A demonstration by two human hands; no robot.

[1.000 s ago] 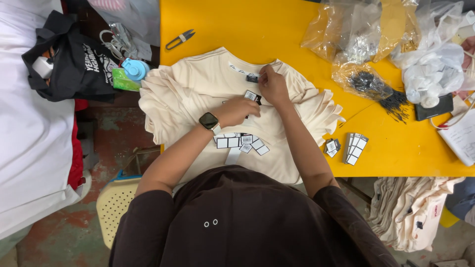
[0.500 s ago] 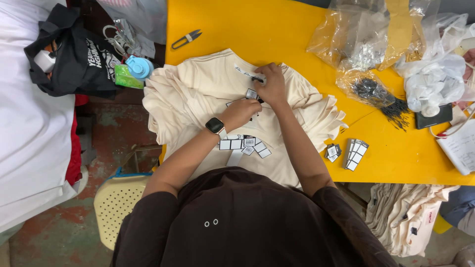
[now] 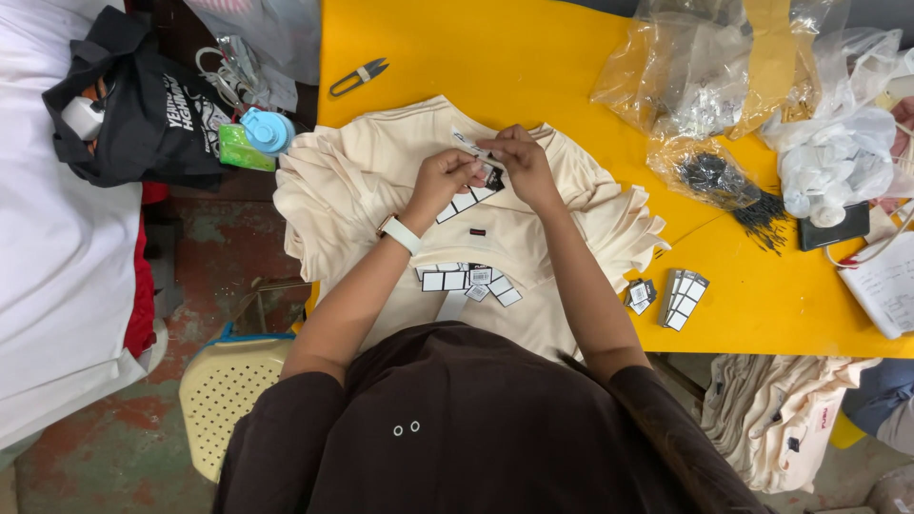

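Surface: yellow surface (image 3: pixel 533 57) carries stacked cream shirts (image 3: pixel 400 171), flat for tagging.
Hands: left hand (image 3: pixel 440 181) and right hand (image 3: pixel 519 157) together pinch a tag strip (image 3: pixel 471 195) at the collar.
Spares: loose tags (image 3: pixel 466 279) lie within reach.

Both hands (image 3: pixel 486 171) together, fingertips pinched.

Table (image 3: pixel 533 57): open yellow surface at the far middle, with only small snips (image 3: pixel 359 76) lying near the left edge. Right side crowded: clear plastic bags (image 3: pixel 705 76), a bundle of black ties (image 3: pixel 724 181), a white bag (image 3: pixel 833 162). Near right: card stacks (image 3: pixel 671 295), bare yellow around them. Centre: stacked cream shirts (image 3: pixel 381 181) with loose tags (image 3: pixel 466 281). Left, off the table: black bag (image 3: pixel 133 114).
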